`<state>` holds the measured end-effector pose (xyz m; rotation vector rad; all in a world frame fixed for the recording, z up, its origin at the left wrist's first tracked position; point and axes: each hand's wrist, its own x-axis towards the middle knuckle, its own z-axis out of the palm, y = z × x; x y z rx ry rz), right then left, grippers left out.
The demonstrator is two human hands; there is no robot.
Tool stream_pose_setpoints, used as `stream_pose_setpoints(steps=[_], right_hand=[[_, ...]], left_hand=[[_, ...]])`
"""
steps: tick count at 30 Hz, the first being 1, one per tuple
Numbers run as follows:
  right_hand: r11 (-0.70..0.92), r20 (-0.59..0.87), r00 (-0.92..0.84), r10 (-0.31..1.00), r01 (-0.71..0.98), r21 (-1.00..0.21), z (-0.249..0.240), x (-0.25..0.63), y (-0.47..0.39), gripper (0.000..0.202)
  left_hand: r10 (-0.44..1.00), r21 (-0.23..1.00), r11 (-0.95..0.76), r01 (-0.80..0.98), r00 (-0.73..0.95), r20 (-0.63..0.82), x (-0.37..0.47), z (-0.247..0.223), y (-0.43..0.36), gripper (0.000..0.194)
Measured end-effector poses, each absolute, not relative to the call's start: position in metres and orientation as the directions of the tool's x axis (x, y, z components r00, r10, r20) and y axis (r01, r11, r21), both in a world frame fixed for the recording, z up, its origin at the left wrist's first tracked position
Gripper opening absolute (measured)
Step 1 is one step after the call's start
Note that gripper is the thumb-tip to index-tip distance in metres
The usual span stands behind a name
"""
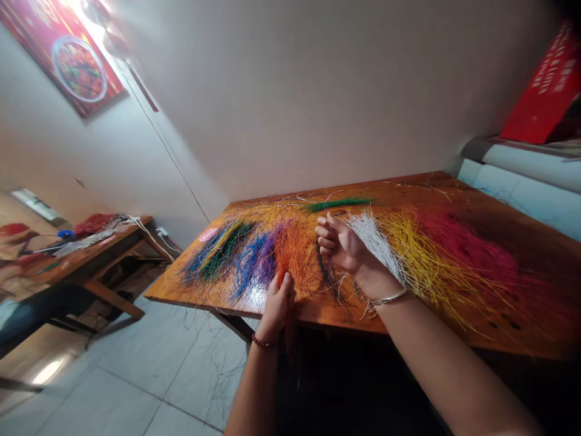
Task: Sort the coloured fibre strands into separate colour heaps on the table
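Observation:
My left hand [278, 304] is closed round a bundle of thin orange strands [290, 251] at the table's front edge. The bundle fans out above the fist, and loose ends hang below it. Raised over the table to the right, my right hand [341, 243] has its fingers curled in; anything between them is too fine to make out. Dark strands [327, 275] lie below that hand, with white strands [376, 239] just behind its wrist. Purple strands [272, 257] and blue strands [249, 266] spread left of the orange ones.
Yellow strands [415, 260] and pink strands [472, 251] cover the right of the wooden table [399, 188]. Green strands [338, 204] lie toward the back, near the wall. A second table [86, 254] stands at left, with a blurred person [16, 254] beside it.

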<state>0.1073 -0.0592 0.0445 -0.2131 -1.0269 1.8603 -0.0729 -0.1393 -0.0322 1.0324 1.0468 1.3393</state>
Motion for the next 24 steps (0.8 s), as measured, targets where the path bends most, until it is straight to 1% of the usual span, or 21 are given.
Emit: stream_pose_setpoints(steps=[2,4,5,6,8,11,13,14,19,24], right_hand=[[-0.120,0.252,-0.573,0.780,-0.532,-0.838,0.042,0.099,-0.062,0.027],[0.053,0.261,-0.568,0.781,-0.356,-0.933,0.036,0.087,-0.066,0.026],[0.169,0.287,-0.542,0.790,-0.257,-0.951,0.032,0.080,-0.067,0.024],[0.283,0.324,-0.511,0.796,-0.159,-0.946,0.027,0.074,-0.069,0.022],[0.466,0.409,-0.452,0.793,0.019,-0.884,0.019,0.065,-0.071,0.020],[0.615,0.512,-0.391,0.765,0.207,-0.761,0.012,0.059,-0.074,0.017],[0.656,0.555,-0.364,0.748,0.278,-0.702,0.011,0.058,-0.075,0.016],[0.657,0.558,-0.354,0.750,0.302,-0.691,0.010,0.059,-0.076,0.016],[0.622,0.524,-0.336,0.783,0.387,-0.681,0.010,0.059,-0.077,0.022],[0.639,0.525,-0.365,0.769,0.408,-0.652,0.011,0.058,-0.079,0.020]], left_hand=[[0.999,0.975,-0.016,-0.223,-0.042,0.007,-0.072,-0.032,-0.139,0.036],[0.998,0.973,-0.016,-0.229,-0.056,0.003,-0.072,-0.032,-0.139,0.037],[0.998,0.972,-0.016,-0.235,-0.059,0.003,-0.072,-0.033,-0.139,0.037],[0.998,0.970,-0.019,-0.242,-0.062,0.004,-0.072,-0.033,-0.138,0.037],[0.998,0.969,-0.030,-0.246,-0.069,0.014,-0.072,-0.034,-0.137,0.037],[0.997,0.972,-0.040,-0.230,-0.073,0.023,-0.072,-0.035,-0.137,0.039],[0.997,0.974,-0.035,-0.224,-0.070,0.019,-0.072,-0.034,-0.137,0.042],[0.997,0.974,-0.033,-0.225,-0.070,0.018,-0.071,-0.034,-0.137,0.044],[0.995,0.972,-0.049,-0.228,-0.093,0.028,-0.069,-0.035,-0.137,0.046],[0.992,0.986,-0.057,-0.154,-0.122,0.038,-0.069,-0.040,-0.136,0.047]])
